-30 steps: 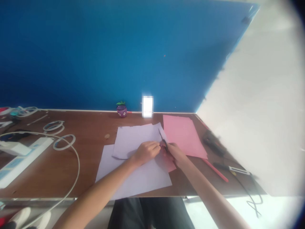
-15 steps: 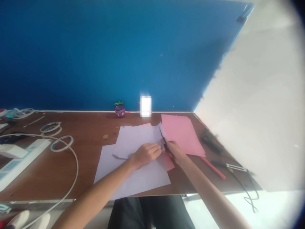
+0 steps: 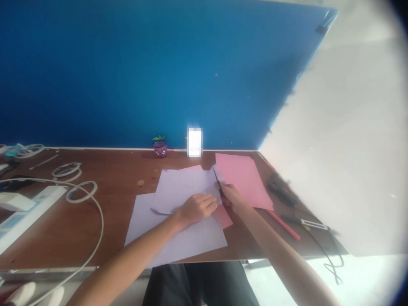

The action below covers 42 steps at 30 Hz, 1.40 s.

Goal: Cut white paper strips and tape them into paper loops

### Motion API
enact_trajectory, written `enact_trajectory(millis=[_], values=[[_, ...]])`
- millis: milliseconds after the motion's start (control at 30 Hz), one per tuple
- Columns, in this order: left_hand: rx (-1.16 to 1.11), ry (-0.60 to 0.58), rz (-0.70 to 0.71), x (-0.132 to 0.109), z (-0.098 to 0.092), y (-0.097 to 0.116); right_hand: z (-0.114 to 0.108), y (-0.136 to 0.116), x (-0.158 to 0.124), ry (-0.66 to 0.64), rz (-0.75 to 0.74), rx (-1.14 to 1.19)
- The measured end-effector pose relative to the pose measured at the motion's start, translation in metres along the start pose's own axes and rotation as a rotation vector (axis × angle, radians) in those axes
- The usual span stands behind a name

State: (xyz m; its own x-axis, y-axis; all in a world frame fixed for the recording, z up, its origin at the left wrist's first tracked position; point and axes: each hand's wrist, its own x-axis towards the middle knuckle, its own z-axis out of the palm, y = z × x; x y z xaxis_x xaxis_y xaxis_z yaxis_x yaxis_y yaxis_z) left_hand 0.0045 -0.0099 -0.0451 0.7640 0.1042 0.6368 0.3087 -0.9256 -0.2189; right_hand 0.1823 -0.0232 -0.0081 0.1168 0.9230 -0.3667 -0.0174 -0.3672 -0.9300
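Left hand (image 3: 198, 208), fingers together, any pinch hidden, should steady the sheet (image 3: 181, 187); right hand (image 3: 232, 197) grips scissors (image 3: 218, 182) near the sheet's right edge.

From here I see a partitioned desk workspace, office or workshop unclear: brown tabletop (image 3: 117, 170), blue partition (image 3: 143, 76) at twelve o'clock, white panel (image 3: 344, 140) at three, power strip (image 3: 35, 213) toward nine.

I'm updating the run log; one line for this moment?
left hand: on upper lavender sheet | right hand: holding scissors at that sheet's right side
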Motion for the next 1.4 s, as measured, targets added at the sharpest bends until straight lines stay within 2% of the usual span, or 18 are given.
enact_trajectory(millis=[167,267,467,667,900,967,1033,1100,1167,1267,1400], values=[[-0.01,0.015,-0.04,0.002,-0.001,0.005,0.002,-0.016,-0.008,-0.016,-0.037,-0.065],[-0.007,0.029,-0.039,0.003,-0.003,0.008,0.001,-0.022,-0.004,0.0,-0.028,-0.088],[0.017,0.02,-0.056,0.004,-0.005,0.009,0.0,-0.012,0.021,0.063,0.049,-0.089],[0.004,-0.014,-0.035,0.003,-0.003,0.01,0.001,-0.009,0.039,0.08,0.044,-0.126],[0.009,0.003,-0.067,0.002,-0.004,0.007,-0.005,-0.029,0.04,0.026,-0.014,-0.156],[0.013,-0.014,-0.11,0.003,-0.004,0.004,-0.012,-0.036,0.038,-0.029,-0.066,-0.163],[0.018,-0.041,-0.17,0.004,-0.004,0.0,-0.021,-0.041,0.041,-0.05,-0.18,-0.176],[0.016,-0.074,-0.234,0.005,-0.005,-0.004,-0.03,-0.04,0.048,0.045,-0.313,-0.25],[-0.004,-0.114,-0.299,0.006,-0.006,-0.006,-0.035,-0.033,0.057,0.231,-0.411,-0.417],[-0.066,-0.187,-0.378,0.008,-0.007,-0.004,-0.036,-0.015,0.068,0.447,-0.474,-0.711],[-0.106,-0.245,-0.411,0.01,-0.005,0.0,-0.027,0.004,0.07,0.481,-0.487,-0.938]])
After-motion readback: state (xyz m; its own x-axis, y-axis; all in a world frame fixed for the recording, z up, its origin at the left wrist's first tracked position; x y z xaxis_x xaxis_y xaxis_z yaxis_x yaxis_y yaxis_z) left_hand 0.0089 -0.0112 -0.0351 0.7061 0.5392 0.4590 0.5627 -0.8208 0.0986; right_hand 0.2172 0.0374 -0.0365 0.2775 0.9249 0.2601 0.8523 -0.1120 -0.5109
